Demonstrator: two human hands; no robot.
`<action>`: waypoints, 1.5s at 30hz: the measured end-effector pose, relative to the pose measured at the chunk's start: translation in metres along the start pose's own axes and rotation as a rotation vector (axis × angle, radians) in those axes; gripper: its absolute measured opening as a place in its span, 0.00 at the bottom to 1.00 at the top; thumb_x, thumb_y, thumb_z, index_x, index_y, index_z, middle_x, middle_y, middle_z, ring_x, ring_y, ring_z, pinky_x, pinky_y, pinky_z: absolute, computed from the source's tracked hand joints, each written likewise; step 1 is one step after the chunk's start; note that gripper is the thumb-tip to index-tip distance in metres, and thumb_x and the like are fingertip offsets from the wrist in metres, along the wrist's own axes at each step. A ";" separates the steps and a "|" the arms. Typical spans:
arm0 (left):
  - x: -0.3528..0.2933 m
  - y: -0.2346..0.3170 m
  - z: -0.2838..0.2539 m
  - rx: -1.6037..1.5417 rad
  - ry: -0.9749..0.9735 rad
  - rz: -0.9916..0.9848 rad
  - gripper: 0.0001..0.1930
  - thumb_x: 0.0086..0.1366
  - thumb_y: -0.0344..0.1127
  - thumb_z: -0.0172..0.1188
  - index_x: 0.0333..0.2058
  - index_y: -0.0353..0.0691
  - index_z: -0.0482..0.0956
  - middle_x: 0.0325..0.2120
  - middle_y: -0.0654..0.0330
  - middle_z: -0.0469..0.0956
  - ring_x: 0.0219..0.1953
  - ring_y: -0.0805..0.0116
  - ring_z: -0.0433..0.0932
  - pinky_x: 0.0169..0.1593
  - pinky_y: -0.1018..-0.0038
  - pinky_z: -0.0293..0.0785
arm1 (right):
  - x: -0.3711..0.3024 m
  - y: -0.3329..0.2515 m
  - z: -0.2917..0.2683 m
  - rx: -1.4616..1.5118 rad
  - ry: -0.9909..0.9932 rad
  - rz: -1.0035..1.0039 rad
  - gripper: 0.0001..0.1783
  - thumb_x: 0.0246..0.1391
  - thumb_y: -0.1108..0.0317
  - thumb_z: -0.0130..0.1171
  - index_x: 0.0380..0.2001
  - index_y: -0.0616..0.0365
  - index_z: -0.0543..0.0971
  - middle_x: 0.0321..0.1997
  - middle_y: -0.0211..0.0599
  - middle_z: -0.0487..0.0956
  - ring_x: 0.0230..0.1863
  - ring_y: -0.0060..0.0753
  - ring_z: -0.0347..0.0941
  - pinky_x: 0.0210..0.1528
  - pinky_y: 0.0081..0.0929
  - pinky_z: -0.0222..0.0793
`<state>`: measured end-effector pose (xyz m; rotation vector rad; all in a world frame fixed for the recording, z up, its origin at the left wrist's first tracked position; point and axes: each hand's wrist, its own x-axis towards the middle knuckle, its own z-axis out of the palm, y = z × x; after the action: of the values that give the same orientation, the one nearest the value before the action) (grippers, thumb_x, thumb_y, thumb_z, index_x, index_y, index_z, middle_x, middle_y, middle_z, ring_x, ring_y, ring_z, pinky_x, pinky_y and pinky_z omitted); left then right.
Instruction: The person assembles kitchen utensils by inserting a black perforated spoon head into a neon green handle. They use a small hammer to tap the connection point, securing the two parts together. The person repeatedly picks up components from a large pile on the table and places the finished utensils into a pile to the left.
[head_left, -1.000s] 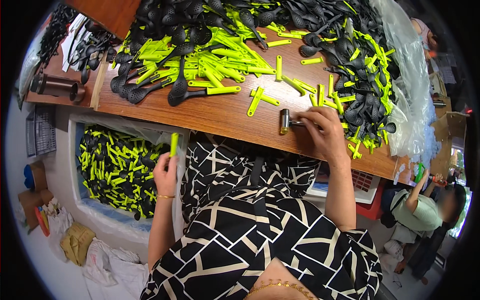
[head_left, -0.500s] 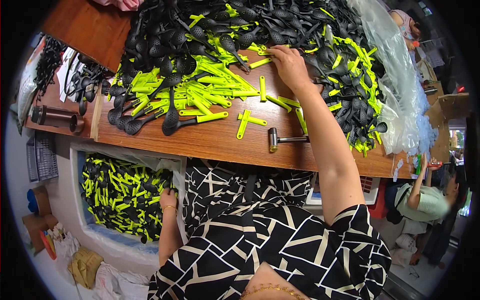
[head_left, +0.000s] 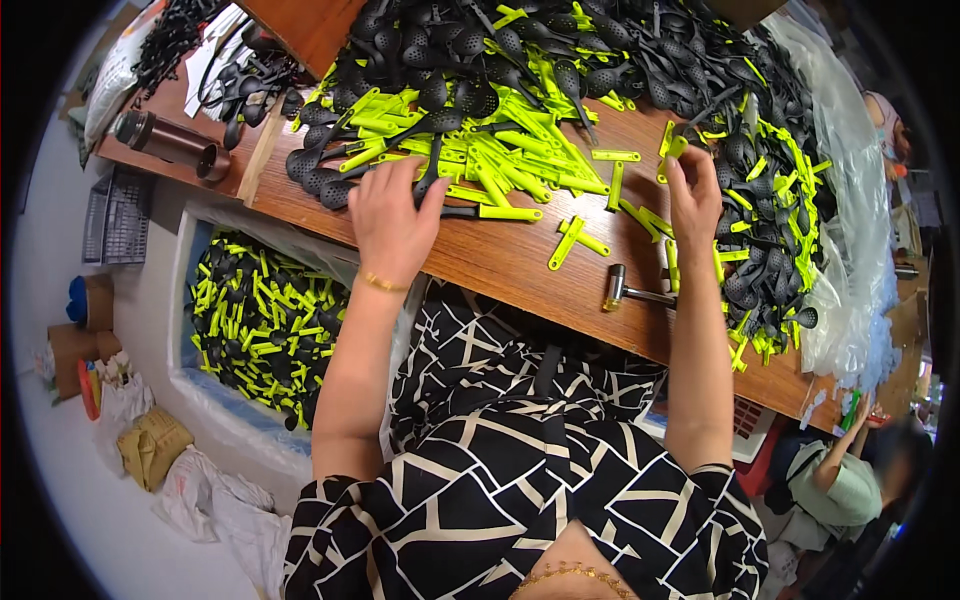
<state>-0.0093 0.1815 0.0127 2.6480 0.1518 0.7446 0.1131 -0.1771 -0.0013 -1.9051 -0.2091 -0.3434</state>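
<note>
My right hand (head_left: 694, 195) pinches a lime-green handle (head_left: 677, 147) between thumb and fingertips, above the right part of the table. Over the front left of the pile reaches my left hand (head_left: 392, 222), its thumb apart from bent fingers. It covers the bowls of some black spoons; whether it touches them is hidden. Just right of its thumb lies a black-shafted spoon with a green handle (head_left: 510, 213). Loose lime-green handles (head_left: 500, 160) are heaped in the middle, and black slotted spoons (head_left: 440, 95) are piled behind them. Two crossed green handles (head_left: 567, 245) lie near the front edge.
A small hammer (head_left: 616, 288) rests by my right forearm. Below the table's left side stands a lined box (head_left: 182, 345) full of green-handled black spoons. A brown flask (head_left: 165, 138) lies at the left. Plastic sheeting (head_left: 865, 200) borders the right pile. Another person (head_left: 835, 480) works at far right.
My left hand has come up from the box to the spoons on the table. My right hand has drawn back from the pile with a green handle. The view has shifted.
</note>
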 end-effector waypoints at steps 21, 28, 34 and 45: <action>0.018 0.001 0.002 -0.445 -0.360 -0.014 0.15 0.71 0.30 0.61 0.54 0.33 0.80 0.34 0.54 0.84 0.33 0.68 0.84 0.42 0.72 0.80 | -0.071 -0.094 0.058 0.604 -0.342 0.215 0.21 0.65 0.77 0.65 0.59 0.59 0.74 0.44 0.31 0.81 0.44 0.18 0.78 0.48 0.19 0.74; -0.011 0.051 -0.014 -0.983 -0.589 -0.269 0.17 0.77 0.29 0.56 0.60 0.29 0.74 0.41 0.58 0.84 0.35 0.79 0.78 0.43 0.80 0.77 | -0.053 -0.098 0.093 0.654 -0.309 0.101 0.20 0.63 0.74 0.69 0.57 0.58 0.77 0.43 0.28 0.82 0.42 0.16 0.80 0.44 0.16 0.79; -0.035 0.062 -0.004 -1.185 -0.564 -0.377 0.17 0.78 0.29 0.56 0.60 0.29 0.72 0.42 0.57 0.84 0.37 0.79 0.79 0.44 0.80 0.77 | -0.058 -0.094 0.088 0.517 -0.382 0.182 0.23 0.61 0.73 0.71 0.59 0.55 0.79 0.45 0.28 0.81 0.39 0.15 0.80 0.43 0.16 0.79; -0.060 0.077 -0.010 -1.203 -0.565 -0.422 0.08 0.77 0.30 0.58 0.47 0.31 0.78 0.33 0.60 0.84 0.33 0.79 0.81 0.40 0.80 0.78 | -0.098 -0.098 0.081 0.621 -0.386 0.253 0.32 0.59 0.76 0.71 0.65 0.56 0.72 0.41 0.27 0.77 0.44 0.19 0.78 0.45 0.17 0.75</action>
<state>-0.0655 0.1022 0.0217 1.4836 0.0613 -0.1086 0.0014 -0.0652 0.0257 -1.3408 -0.2874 0.2468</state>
